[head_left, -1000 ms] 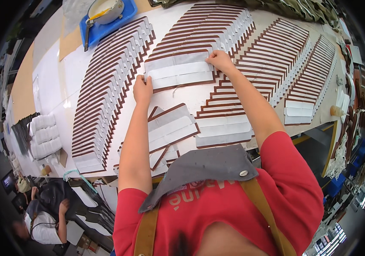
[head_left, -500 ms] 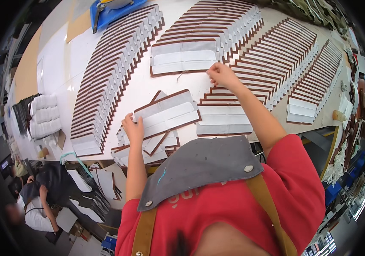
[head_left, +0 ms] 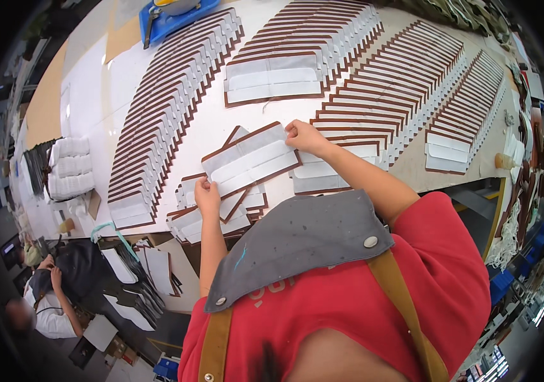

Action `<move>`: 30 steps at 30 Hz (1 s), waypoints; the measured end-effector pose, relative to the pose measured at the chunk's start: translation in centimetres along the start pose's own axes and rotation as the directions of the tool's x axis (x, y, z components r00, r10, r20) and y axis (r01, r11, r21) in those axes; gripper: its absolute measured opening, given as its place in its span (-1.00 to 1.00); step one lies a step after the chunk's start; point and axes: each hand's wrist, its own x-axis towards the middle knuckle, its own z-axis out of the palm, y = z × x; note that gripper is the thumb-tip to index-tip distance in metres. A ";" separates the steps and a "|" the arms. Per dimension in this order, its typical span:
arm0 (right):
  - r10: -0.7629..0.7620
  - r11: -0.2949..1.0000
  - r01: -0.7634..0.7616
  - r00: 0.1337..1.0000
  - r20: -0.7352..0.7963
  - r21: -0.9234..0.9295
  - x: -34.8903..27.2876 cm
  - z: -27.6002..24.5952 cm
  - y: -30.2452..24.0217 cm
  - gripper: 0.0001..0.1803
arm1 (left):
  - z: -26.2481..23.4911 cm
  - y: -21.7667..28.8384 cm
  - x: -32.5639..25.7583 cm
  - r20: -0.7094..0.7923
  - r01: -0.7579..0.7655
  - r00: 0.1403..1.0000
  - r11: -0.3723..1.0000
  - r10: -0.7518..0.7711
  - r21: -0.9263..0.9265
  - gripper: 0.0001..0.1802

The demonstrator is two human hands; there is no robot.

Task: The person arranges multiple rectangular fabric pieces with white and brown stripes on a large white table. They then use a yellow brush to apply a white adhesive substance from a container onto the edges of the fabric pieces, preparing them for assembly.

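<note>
A flat white-and-grey panel with brown edges (head_left: 250, 156) lies tilted over a loose pile of similar panels (head_left: 199, 223) in front of me. At its lower left corner, my left hand (head_left: 207, 194) is closed, thumb and fingers pinching the edge. My right hand (head_left: 305, 138) pinches its upper right end, fingertips together. Just right of the panel, partly under my right forearm, begins a row of overlapping brown-edged panels (head_left: 323, 177). Beyond the hands, the front panel of another row (head_left: 274, 79) lies flat, with a short thread by its lower edge.
Another fanned row (head_left: 133, 213) runs along the left, and a narrower one (head_left: 447, 153) along the right. A white bundle (head_left: 68, 169) sits at the left edge. A blue tray (head_left: 167, 22) and dark green cloth (head_left: 444, 16) lie at the back. Another person (head_left: 52, 312) works lower left.
My right hand has come back from the far row's front corner to the loose panel's right end. My left hand has shifted slightly right and closed on the panel's left corner.
</note>
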 end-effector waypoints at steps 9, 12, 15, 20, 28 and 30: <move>-0.059 0.977 0.026 0.987 0.147 0.213 -0.1 -1.9 -1.4 -0.87 | -3.6 4.5 0.3 0.092 0.037 0.995 0.751 0.031 -0.660 -0.76; -0.046 0.903 -0.017 0.989 0.138 0.429 0.4 -3.9 -2.6 -0.86 | -4.0 10.0 1.5 0.049 -0.029 0.995 0.717 0.088 -0.697 -0.76; -0.043 0.945 0.061 0.997 -0.061 0.323 2.3 -6.8 -3.7 -0.83 | -2.4 12.5 5.1 0.045 -0.137 0.976 0.764 0.213 -0.631 -0.78; -0.013 0.996 0.042 0.946 -0.323 0.083 6.7 -10.3 -2.7 -0.81 | 2.9 16.4 10.9 -0.045 -0.317 0.943 0.853 0.329 -0.414 -0.78; 0.000 0.990 -0.054 0.927 -0.376 -0.133 8.7 -11.6 -0.3 -0.79 | 5.8 18.0 14.2 -0.007 -0.331 0.943 0.942 0.331 -0.045 -0.79; 0.003 0.989 -0.054 0.935 -0.353 -0.134 8.7 -11.6 -0.3 -0.79 | 6.0 17.4 14.7 -0.003 -0.330 0.944 0.943 0.330 -0.035 -0.79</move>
